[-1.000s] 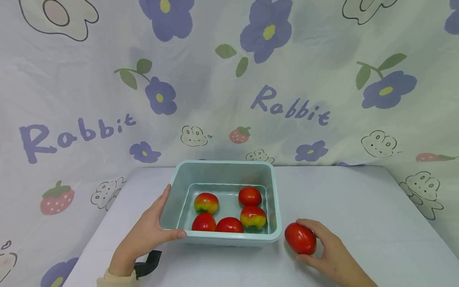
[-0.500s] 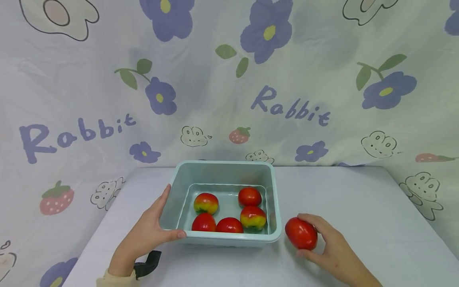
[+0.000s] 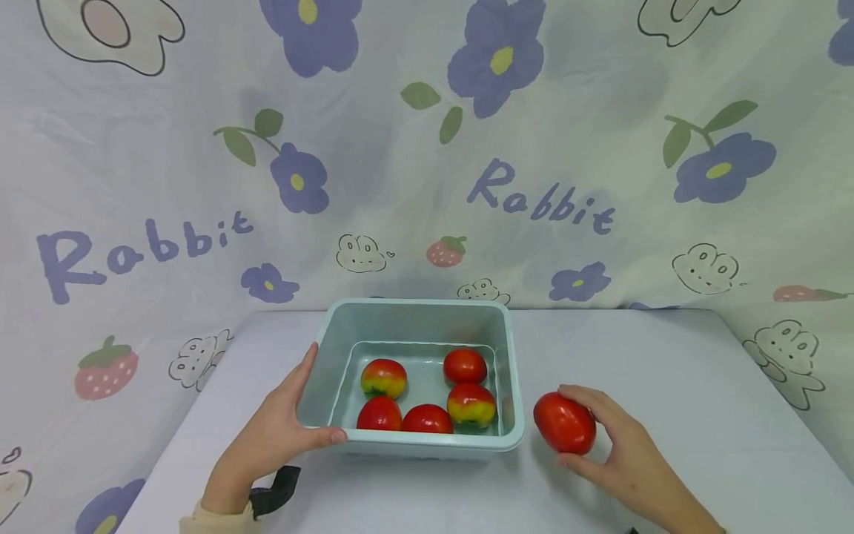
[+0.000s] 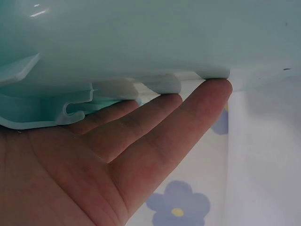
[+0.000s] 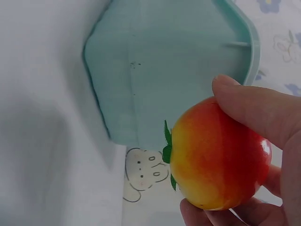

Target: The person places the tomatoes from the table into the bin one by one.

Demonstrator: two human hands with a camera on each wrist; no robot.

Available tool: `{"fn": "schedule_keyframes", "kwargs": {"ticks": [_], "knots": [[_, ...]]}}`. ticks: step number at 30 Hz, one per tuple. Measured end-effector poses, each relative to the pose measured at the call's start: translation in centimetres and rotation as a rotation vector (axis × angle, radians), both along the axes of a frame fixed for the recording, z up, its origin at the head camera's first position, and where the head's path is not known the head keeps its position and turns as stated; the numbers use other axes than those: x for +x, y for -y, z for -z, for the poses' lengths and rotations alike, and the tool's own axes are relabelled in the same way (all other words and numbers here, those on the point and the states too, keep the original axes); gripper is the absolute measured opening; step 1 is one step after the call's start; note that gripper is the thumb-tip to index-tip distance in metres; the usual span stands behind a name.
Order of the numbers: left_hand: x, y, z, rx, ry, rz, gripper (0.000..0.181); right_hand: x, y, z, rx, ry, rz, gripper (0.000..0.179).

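Observation:
My right hand (image 3: 627,449) grips a glossy red tomato (image 3: 565,423) between thumb and fingers, just right of a pale blue-green plastic bin (image 3: 440,439). In the right wrist view the tomato (image 5: 221,155) shows a yellow side with green sepals, and the bin's outer wall (image 5: 174,70) is behind it. My left hand (image 3: 273,434) spans the bin's near left corner, thumb along the front rim. The left wrist view has its straight fingers (image 4: 160,136) touching the bin's outer side (image 4: 155,37). Inside the bin lie several similar tomatoes (image 3: 465,366), some red, some red and yellow.
The bin stands on a white-covered table (image 3: 640,356). Behind and at both sides hangs a pale cloth (image 3: 400,178) printed with flowers, rabbits and lettering. A black strap (image 3: 275,491) is at the left wrist.
The right hand has raised the tomato a little, moving away from the person and slightly to the right. The left hand, the bin and the tomatoes in it have stayed put.

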State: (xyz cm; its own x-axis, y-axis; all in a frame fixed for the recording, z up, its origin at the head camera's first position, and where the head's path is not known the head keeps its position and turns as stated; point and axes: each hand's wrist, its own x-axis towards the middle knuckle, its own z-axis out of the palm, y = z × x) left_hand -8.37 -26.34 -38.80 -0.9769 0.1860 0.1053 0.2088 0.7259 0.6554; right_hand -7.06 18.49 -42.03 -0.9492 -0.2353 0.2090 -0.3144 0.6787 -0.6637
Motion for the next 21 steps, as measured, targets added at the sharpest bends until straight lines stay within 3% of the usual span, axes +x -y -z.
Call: {"fn": "schedule_keyframes", "kwargs": {"ticks": [21], "knots": [[-0.1, 0.1, 0.2, -0.004, 0.006, -0.003, 0.115, -0.2, -0.1, -2.3, 0.017, -0.167, 0.023, 0.081]]}}
